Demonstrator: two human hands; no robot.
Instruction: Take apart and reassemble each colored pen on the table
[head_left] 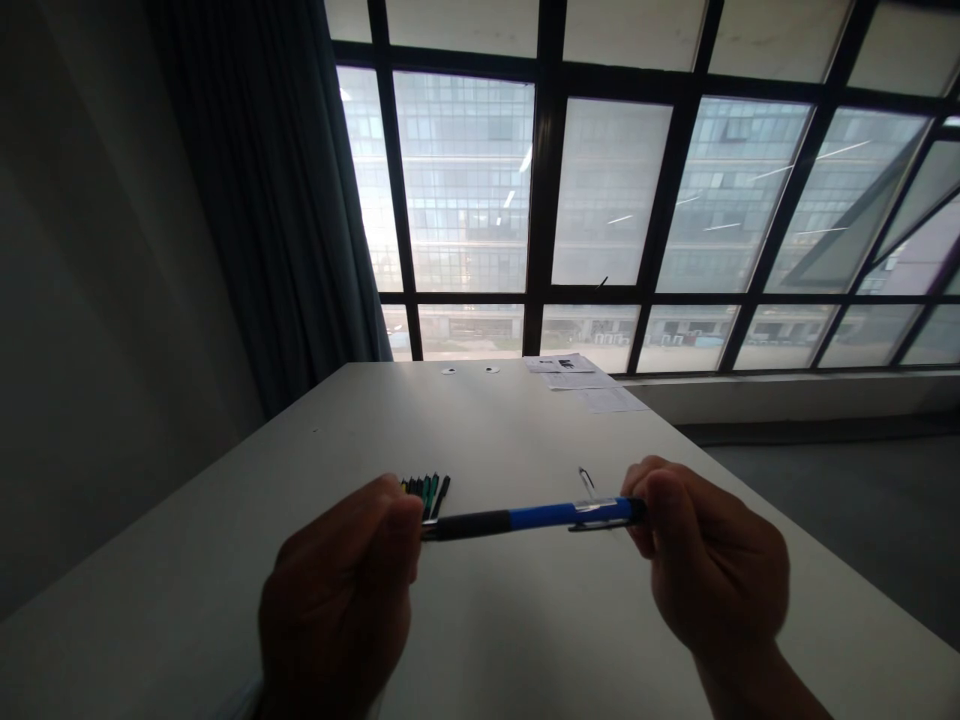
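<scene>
A blue pen (540, 516) with a black grip and a clip is held nearly level above the white table (510, 430). My left hand (341, 590) pinches its tip end at the left. At the right, my right hand (709, 560) pinches the clip end between thumb and fingers. Behind the left hand lie several dark and green pens (429, 490) side by side, partly hidden by that hand. Another thin pen (587, 481) lies on the table behind the blue one, near the right hand, its lower part covered by the held pen.
Printed sheets (574, 378) lie at the table's far right corner. Two small white objects (470, 371) are near the far edge. A dark curtain (277, 200) hangs at the left, and large black-framed windows (600, 190) stand beyond the table.
</scene>
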